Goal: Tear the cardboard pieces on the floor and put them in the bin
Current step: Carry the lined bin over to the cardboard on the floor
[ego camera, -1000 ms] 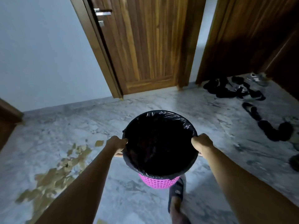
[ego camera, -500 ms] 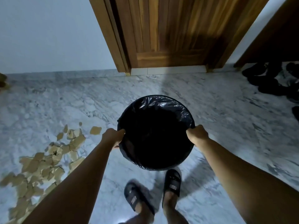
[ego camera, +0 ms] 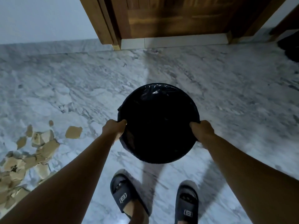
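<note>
**Bin gripped at both sides, cardboard off to the left**

Bin (ego camera: 159,86): round mouth, lined with a glossy, crinkled black bag (ego camera: 186,101) folded over the rim. Inside too dark to read any contents. Left hand (ego camera: 113,129) clamped on the near-left rim, right hand (ego camera: 202,130) clamped on the near-right rim. Hands well apart, on opposite sides. Two-sided grip judged to keep the mouth level and the loose bag pinned to the rim. Cannot tell whether the base touches the floor (ego camera: 226,88); hidden under the mouth.

Cardboard pieces (ego camera: 47,147): on the floor at the left, well apart from the bin. Flat tan scraps with ragged edges, overlapping in a loose heap, a few lying singly toward the bin. None in either hand.

Floor: smooth grey-white veined stone. Wooden door (ego camera: 169,16) ahead. Dark slippers (ego camera: 124,196) on the feet, just behind the bin.

Judgement: step in hand is setting the bin within reach of the scraps; tearing and binning not yet begun. Thin cardboard should tear readily by hand. Light scraps may skid on the smooth stone when picked at.
</note>
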Demonstrator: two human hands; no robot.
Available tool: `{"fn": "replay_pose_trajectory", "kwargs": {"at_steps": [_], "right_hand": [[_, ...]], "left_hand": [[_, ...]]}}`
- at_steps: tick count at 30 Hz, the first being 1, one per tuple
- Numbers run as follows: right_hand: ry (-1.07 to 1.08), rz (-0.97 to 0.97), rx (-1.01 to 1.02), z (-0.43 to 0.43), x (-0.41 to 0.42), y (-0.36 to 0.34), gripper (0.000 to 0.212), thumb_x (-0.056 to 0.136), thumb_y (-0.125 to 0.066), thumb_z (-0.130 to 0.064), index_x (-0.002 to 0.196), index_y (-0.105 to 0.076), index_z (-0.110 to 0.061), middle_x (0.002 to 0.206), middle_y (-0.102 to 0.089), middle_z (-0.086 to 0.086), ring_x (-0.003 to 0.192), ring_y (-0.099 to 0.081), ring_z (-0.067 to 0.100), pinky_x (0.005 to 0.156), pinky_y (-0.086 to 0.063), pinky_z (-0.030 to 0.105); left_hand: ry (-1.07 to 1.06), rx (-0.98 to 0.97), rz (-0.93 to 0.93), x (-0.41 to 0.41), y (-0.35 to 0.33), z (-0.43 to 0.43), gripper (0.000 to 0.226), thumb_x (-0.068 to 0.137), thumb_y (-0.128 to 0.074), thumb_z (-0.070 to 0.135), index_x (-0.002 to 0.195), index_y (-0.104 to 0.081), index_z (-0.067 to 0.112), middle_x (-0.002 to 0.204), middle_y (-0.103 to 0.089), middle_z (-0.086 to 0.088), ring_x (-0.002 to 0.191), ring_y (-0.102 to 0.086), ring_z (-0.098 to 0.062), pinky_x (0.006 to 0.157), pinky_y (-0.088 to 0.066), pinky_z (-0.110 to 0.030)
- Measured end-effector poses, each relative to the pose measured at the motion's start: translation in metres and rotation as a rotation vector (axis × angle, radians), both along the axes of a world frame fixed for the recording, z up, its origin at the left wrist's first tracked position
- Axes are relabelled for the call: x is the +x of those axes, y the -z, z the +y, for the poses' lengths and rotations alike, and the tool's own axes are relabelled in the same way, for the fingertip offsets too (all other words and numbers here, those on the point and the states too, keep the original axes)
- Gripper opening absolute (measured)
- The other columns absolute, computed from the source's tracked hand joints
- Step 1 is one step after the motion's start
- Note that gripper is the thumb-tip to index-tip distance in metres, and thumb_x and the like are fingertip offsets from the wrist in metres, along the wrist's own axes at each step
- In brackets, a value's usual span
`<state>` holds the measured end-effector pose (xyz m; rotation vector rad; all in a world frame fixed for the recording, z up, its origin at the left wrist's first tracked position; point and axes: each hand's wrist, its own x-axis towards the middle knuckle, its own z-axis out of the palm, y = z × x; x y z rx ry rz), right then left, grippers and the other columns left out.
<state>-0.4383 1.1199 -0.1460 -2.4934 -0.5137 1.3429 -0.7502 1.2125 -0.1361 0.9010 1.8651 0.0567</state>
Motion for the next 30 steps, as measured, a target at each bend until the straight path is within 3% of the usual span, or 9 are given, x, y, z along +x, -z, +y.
{"fn": "replay_pose_trajectory", "kwargs": {"at_steps": [4,7,10,14,20,22,26,28,30], "right_hand": [[0.016,0.01,-0.017,0.002,-0.006,0.029,0.052,0.089,-0.059,-0.033,0.13,-0.053,0.0,0.114,-0.064,0.023,0.09,-0.062,0.035,0.06,-0.043,0.03],[0.01,-0.006,-0.023,0.006,-0.012,0.026,0.06,0.091,-0.059,-0.032,0.142,-0.043,-0.005,0.127,-0.057,0.023,0.104,-0.059,0.037,0.071,-0.05,0.036],[-0.091,-0.066,-0.004,0.004,-0.021,0.009,0.075,0.092,-0.059,-0.034,0.155,-0.023,-0.012,0.148,-0.038,0.02,0.131,-0.044,0.043,0.104,-0.045,0.05],[-0.27,-0.018,0.011,0.003,-0.033,-0.029,0.071,0.089,-0.058,-0.032,0.152,-0.029,-0.018,0.141,-0.049,0.016,0.123,-0.052,0.039,0.1,-0.048,0.049],[-0.639,-0.06,0.129,0.028,-0.066,-0.162,0.075,0.092,-0.057,-0.034,0.157,-0.022,-0.019,0.158,-0.034,0.01,0.143,-0.037,0.03,0.113,-0.037,0.041],[-0.804,-0.093,0.184,0.025,-0.094,-0.231,0.074,0.093,-0.056,-0.033,0.157,-0.022,-0.019,0.156,-0.037,0.01,0.14,-0.041,0.029,0.107,-0.039,0.038],[-1.06,-0.085,0.251,-0.013,-0.17,-0.348,0.071,0.098,-0.054,-0.032,0.158,-0.017,-0.019,0.133,-0.051,0.016,0.115,-0.06,0.033,0.075,-0.049,0.033],[-1.167,-0.08,0.285,-0.031,-0.213,-0.398,0.072,0.099,-0.054,-0.035,0.158,-0.015,-0.023,0.151,-0.035,0.014,0.12,-0.056,0.034,0.084,-0.05,0.036],[-1.241,-0.071,0.329,-0.051,-0.253,-0.44,0.072,0.099,-0.054,-0.038,0.158,-0.014,-0.029,0.157,-0.026,0.013,0.114,-0.058,0.035,0.082,-0.051,0.04]], "left_hand": [[-0.006,-0.055,-0.01,-0.005,0.038,0.005,0.08,0.05,-0.06,0.058,0.11,-0.066,0.006,0.104,-0.07,-0.012,0.094,-0.068,-0.03,0.086,-0.059,-0.045],[0.036,-0.046,0.036,0.007,0.019,0.003,0.064,0.072,-0.062,0.052,0.116,-0.065,0.005,0.108,-0.068,-0.013,0.101,-0.065,-0.033,0.091,-0.056,-0.044],[0.133,-0.013,0.125,0.016,0.009,0.0,0.068,0.09,-0.059,0.042,0.144,-0.042,0.005,0.139,-0.052,-0.018,0.128,-0.05,-0.036,0.103,-0.043,-0.042],[0.225,0.019,0.128,0.027,-0.022,-0.005,0.078,0.091,-0.06,0.043,0.154,-0.026,0.014,0.153,-0.039,-0.016,0.139,-0.038,-0.033,0.11,-0.038,-0.042],[0.189,0.162,0.113,0.021,-0.153,-0.021,0.069,0.093,-0.057,0.039,0.153,-0.03,0.016,0.153,-0.037,-0.013,0.139,-0.038,-0.03,0.106,-0.035,-0.035],[0.124,0.218,0.114,-0.006,-0.217,-0.046,0.068,0.093,-0.058,0.038,0.152,-0.032,0.017,0.152,-0.039,-0.015,0.138,-0.039,-0.03,0.106,-0.036,-0.035],[0.019,0.282,0.137,-0.079,-0.336,-0.13,0.069,0.091,-0.061,0.039,0.15,-0.034,0.015,0.151,-0.039,-0.018,0.139,-0.038,-0.032,0.11,-0.034,-0.04],[-0.058,0.312,0.159,-0.121,-0.384,-0.171,0.069,0.09,-0.063,0.038,0.149,-0.036,0.014,0.151,-0.039,-0.017,0.138,-0.038,-0.032,0.111,-0.035,-0.04],[-0.136,0.348,0.159,-0.159,-0.425,-0.21,0.068,0.09,-0.064,0.036,0.148,-0.037,0.014,0.153,-0.035,-0.016,0.137,-0.04,-0.032,0.109,-0.038,-0.04]]}}
